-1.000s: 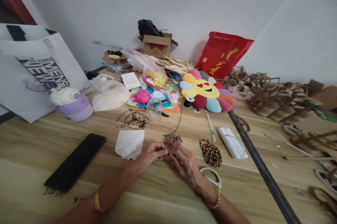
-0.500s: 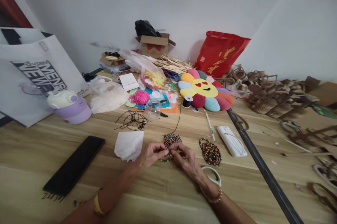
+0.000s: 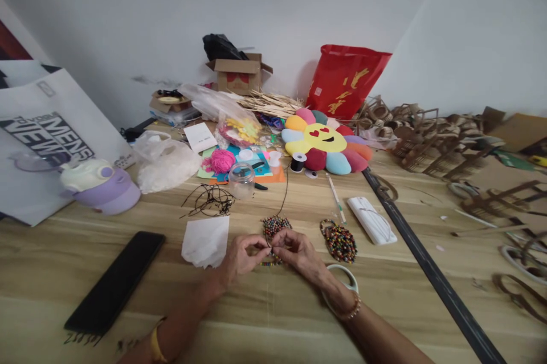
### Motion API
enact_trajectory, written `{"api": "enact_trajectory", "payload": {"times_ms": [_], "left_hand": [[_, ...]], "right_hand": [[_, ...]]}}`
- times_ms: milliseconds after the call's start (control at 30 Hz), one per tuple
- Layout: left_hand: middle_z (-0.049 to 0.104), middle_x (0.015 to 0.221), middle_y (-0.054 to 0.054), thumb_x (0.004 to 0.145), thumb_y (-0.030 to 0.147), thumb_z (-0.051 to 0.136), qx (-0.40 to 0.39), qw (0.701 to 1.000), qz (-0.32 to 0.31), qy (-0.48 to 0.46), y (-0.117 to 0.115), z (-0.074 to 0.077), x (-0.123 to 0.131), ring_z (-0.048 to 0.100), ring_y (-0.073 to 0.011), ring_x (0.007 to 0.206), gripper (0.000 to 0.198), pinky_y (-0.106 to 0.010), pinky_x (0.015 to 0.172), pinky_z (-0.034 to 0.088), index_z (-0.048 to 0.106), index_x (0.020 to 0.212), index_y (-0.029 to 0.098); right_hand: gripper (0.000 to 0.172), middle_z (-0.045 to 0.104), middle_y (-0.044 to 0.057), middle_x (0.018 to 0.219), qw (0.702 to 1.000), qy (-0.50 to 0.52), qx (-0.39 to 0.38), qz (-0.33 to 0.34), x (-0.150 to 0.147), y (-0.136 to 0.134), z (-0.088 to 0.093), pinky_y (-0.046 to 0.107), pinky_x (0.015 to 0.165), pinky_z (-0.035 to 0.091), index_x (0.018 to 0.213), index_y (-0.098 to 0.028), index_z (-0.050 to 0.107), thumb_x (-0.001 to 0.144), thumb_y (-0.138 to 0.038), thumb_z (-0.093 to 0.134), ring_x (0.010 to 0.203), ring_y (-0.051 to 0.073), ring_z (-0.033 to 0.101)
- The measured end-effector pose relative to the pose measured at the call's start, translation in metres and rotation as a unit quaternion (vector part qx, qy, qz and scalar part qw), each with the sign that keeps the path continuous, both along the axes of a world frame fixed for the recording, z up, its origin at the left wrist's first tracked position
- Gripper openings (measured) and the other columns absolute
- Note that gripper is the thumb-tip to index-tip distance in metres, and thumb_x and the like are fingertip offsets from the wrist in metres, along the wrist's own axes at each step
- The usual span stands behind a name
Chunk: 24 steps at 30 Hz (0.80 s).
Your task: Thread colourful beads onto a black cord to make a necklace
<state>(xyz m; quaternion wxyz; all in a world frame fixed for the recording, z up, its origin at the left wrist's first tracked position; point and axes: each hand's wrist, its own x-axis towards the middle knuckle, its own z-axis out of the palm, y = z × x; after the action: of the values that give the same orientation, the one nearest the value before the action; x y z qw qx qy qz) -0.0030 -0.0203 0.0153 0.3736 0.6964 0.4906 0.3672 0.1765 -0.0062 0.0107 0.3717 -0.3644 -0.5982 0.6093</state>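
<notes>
My left hand [image 3: 244, 254] and my right hand [image 3: 298, 251] meet over the wood-look table, thumbs and forefingers pinched. Between the fingertips runs a thin black cord [image 3: 269, 242], mostly covered by the fingers. Just behind them lies a heap of small multicoloured beads [image 3: 276, 225], and a few strung beads [image 3: 269, 264] show below the fingertips. From the heap a dark line of cord leads up toward a black spool [image 3: 298, 163]. To the right of my right hand sits a coil of strung beads [image 3: 341, 241]. A roll of tape [image 3: 348, 276] is partly under my right wrist.
Left of the hands lie a white paper [image 3: 205, 241], a black tray-like slab [image 3: 117, 281] and tangled black cords [image 3: 208, 200]. Behind stand a clear jar [image 3: 241, 180] and a flower cushion [image 3: 327, 140]. A white power bank-like block [image 3: 371, 220] and a pen [image 3: 336, 197] lie right.
The view has turned slightly, so most of the table's things sit further left. Both hands stay pinched close together, with only small finger shifts on the cord.
</notes>
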Motion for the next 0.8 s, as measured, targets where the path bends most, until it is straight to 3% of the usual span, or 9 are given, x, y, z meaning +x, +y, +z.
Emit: {"api": "enact_trajectory", "payload": {"times_ms": [567,800], "left_hand": [[0.072,0.066,-0.003,0.071,0.017,0.059,0.043,0.998,0.025,0.035,-0.0009,-0.0056,0.0015,0.064,-0.016,0.06,0.012,-0.023,0.061,0.049,0.07,0.066,0.018],[0.073,0.068,-0.004,0.073,0.019,0.059,0.067,0.997,0.029,0.017,-0.002,-0.0074,0.0025,0.064,-0.0162,0.062,0.012,-0.023,0.063,0.05,0.07,0.068,0.018]], "right_hand": [[0.026,0.053,-0.001,0.068,0.999,-0.018,0.02,-0.021,-0.0012,-0.0028,0.0019,0.021,0.055,0.035,0.075,-0.016,0.055,0.075,-0.039,0.067,0.061,0.01,0.047],[0.036,0.051,-0.004,0.062,0.997,0.044,-0.056,-0.011,-0.0038,-0.0012,-0.0031,0.018,0.045,0.039,0.081,-0.017,0.056,0.071,-0.048,0.071,0.051,0.008,0.043]]}}
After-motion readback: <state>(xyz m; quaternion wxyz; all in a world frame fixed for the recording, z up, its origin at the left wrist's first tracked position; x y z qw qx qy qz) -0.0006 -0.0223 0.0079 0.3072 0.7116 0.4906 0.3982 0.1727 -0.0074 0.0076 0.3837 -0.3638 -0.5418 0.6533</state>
